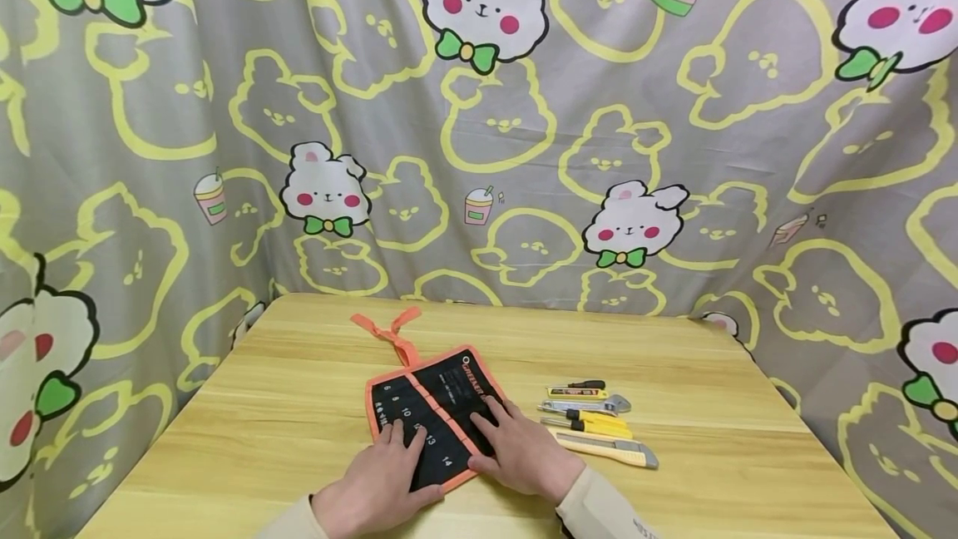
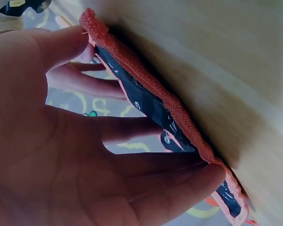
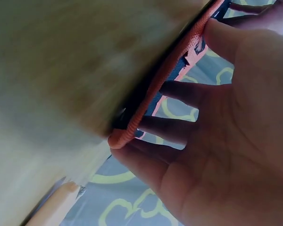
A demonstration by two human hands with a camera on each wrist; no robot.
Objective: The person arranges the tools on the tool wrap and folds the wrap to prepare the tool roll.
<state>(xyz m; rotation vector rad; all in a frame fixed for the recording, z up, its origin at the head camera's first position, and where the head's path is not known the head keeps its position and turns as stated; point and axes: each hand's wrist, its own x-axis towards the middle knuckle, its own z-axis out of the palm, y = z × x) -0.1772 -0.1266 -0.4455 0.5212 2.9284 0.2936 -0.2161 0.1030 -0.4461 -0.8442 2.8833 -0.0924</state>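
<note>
Both hands lie flat, fingers straight and spread, pressing down rather than gripping: the left hand (image 1: 377, 481) rests on the near left part of a black fabric tool roll with orange edging (image 1: 434, 414), and the right hand (image 1: 520, 452) rests on its near right part, fingertips reaching onto the black cloth. Neither hand curls round anything; the left wrist view shows the left hand's fingers (image 2: 146, 129) laid straight along the cloth beside the orange woven edge (image 2: 146, 87), and the right wrist view shows the same for the right hand (image 3: 236, 141) against the roll's orange border (image 3: 170, 75).

The roll lies opened out on the pale wooden table (image 1: 247, 439), directly under both palms, set at a slight angle, with white size numbers printed along its pockets and its orange tie strap (image 1: 389, 331) trailing away toward the far edge. By the look of it, the step in hand is smoothing or holding the roll flat. A next move would probably call for lifting the fingers off the pockets, or for one hand holding the cloth steady while the other works.

Just to the right of the right hand, apart from the roll, lies a small row of tools: a yellow utility knife (image 1: 609, 449), a yellow-handled screwdriver (image 1: 591, 421), a silver adjustable wrench (image 1: 591, 404) and another yellow-and-black tool (image 1: 578, 390). Grey cartoon-print fabric (image 1: 524, 148) hangs behind the table.
</note>
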